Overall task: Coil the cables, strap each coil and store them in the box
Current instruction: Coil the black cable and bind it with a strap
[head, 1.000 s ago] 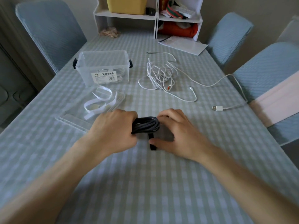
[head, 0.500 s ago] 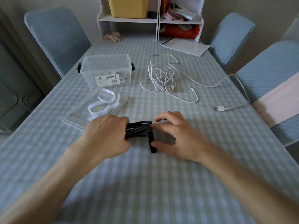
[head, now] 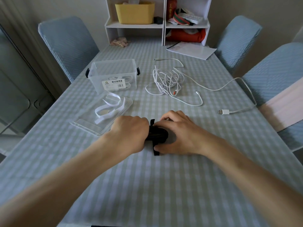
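Note:
A coiled black cable (head: 158, 134) lies on the checked tablecloth between my hands. My left hand (head: 129, 134) grips its left end. A black strap (head: 155, 149) runs under the coil; its far end sticks up at the coil's top edge, where the fingers of my right hand (head: 177, 133) pinch it, while the thumb presses the near end. A clear plastic box (head: 113, 76) with a white label stands at the back left, with white cable inside. A tangle of white cables (head: 167, 81) lies behind my right hand.
The box's clear lid (head: 91, 126) lies left of my hands with white straps (head: 109, 106) on it. A white USB plug (head: 223, 112) lies at the right. Papers (head: 191, 50) and a white shelf unit (head: 158, 25) stand at the far end. Blue chairs (head: 68, 45) surround the table.
My right fingers have lifted the strap's far end up over the coil's top edge. The view has tilted up a little.

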The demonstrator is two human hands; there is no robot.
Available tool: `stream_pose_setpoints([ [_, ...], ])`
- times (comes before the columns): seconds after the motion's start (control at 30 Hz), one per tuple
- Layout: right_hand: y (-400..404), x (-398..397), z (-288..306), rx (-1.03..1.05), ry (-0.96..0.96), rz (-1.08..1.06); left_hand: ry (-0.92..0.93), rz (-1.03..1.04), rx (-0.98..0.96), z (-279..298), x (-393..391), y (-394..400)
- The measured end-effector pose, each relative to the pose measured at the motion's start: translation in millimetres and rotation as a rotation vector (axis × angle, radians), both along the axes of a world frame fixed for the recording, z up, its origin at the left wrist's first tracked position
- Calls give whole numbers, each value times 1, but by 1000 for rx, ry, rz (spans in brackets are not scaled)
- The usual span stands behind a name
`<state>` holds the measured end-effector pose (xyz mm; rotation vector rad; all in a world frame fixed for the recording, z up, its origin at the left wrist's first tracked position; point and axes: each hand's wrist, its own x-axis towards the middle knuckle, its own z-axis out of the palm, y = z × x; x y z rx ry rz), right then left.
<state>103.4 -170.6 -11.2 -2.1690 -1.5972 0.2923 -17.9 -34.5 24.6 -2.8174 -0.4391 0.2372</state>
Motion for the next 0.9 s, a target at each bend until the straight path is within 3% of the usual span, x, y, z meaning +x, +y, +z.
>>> stream_pose_setpoints([
  [0.2,-4,-1,-3,-18,-99,52,62,5,59,3,6,-9],
  [0.4,-8,-1,1,159,124,98,136,0,175,3,9,-17],
  [0.53,-7,-2,-1,118,86,115,181,-12,207,-1,12,-23],
  [0.7,-4,-2,-1,114,103,50,125,5,206,-2,12,-27],
  [0.9,-9,-4,-4,120,2,127,80,59,187,-6,9,-23],
])
